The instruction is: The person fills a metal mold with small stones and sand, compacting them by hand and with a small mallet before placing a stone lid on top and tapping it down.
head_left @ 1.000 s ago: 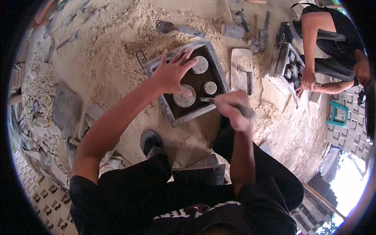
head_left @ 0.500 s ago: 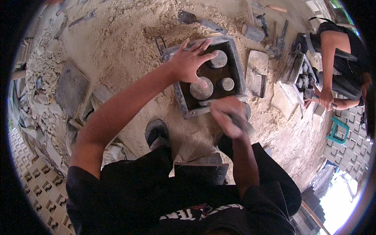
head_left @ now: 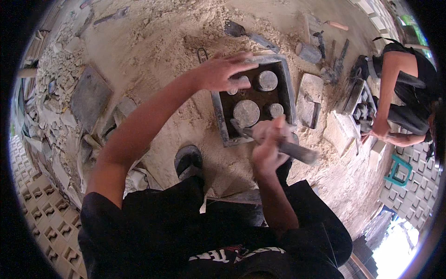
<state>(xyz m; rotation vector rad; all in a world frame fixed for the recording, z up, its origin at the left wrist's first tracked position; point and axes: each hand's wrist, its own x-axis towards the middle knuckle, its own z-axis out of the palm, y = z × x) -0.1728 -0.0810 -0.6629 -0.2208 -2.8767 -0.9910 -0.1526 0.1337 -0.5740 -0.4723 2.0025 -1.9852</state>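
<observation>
A square dark-rimmed box (head_left: 221, 122) lies on the sand before me, with several round grey cylinders (head_left: 246, 113) standing in it. Over its far left corner, my left hand (head_left: 224, 72) is open, fingers stretched out. A cylinder beneath the hand is partly hidden by it; I cannot tell whether they touch. Above the near edge of the box my right hand (head_left: 269, 142) grips a short hand tool (head_left: 299, 152) with a thick grey handle. Its narrow metal end points left, close to the near large cylinder. Motion blurs the tool, so its exact kind is unclear.
Right of the box lies a flat plate with a handle (head_left: 310, 100). Beyond are a shovel-like blade (head_left: 234, 29) and a mallet (head_left: 308, 52). Rubble (head_left: 62, 69) covers the left side. At right another person (head_left: 395, 79) works over a second box; a green stool (head_left: 398, 170) stands nearby.
My left hand has shifted off the near large cylinder toward the box's far left corner, uncovering that cylinder's top. My right hand has turned, and its tool shows more plainly. The view has shifted slightly.
</observation>
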